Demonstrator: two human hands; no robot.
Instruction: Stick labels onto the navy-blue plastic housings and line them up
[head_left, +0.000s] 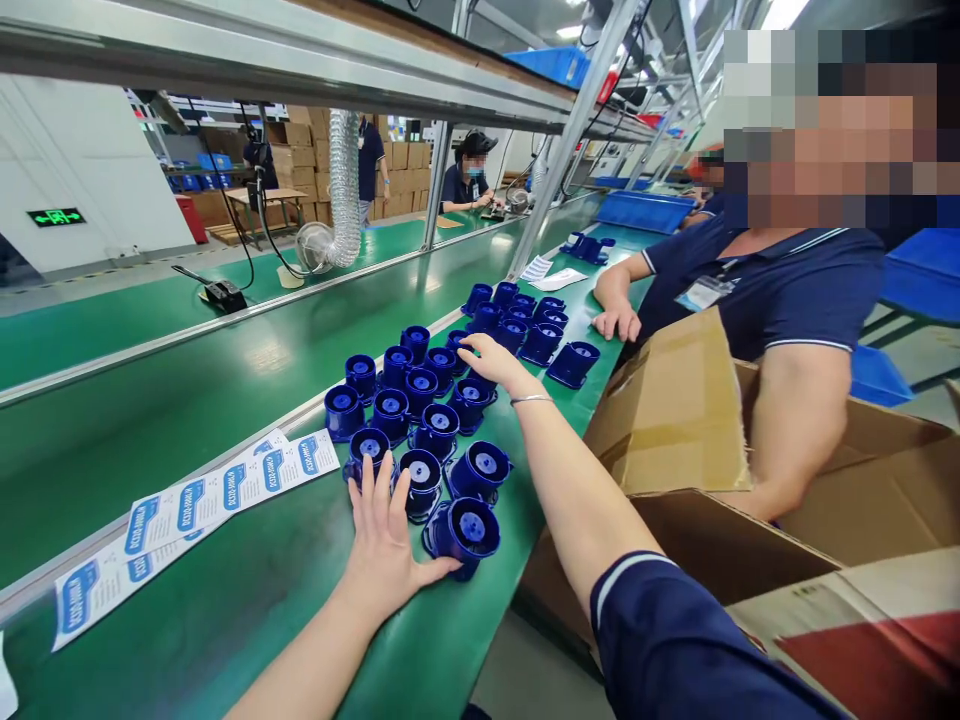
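Note:
Several dark blue, round-topped plastic housings point(435, 430) with pale hubs inside stand close together on the green workbench point(300, 600). Fingers spread, my left hand point(381, 565) rests against the near end of this cluster. Its fingertips touch one housing point(369, 447), and its thumb reaches the base of the nearest housing point(471, 530). My right hand point(495, 362) is at the far end of the cluster, its fingers stretched over a housing point(455, 350) and apart. Neither hand grips a housing. The right fingertips are partly hidden among the parts.
Printed label strips point(217, 500) lie on the left. Another group of blue housings point(517, 315) stands beyond my right hand. At right, a co-worker point(765, 290) reaches into an open cardboard box point(675, 410). A metal post point(570, 150) rises behind the bench.

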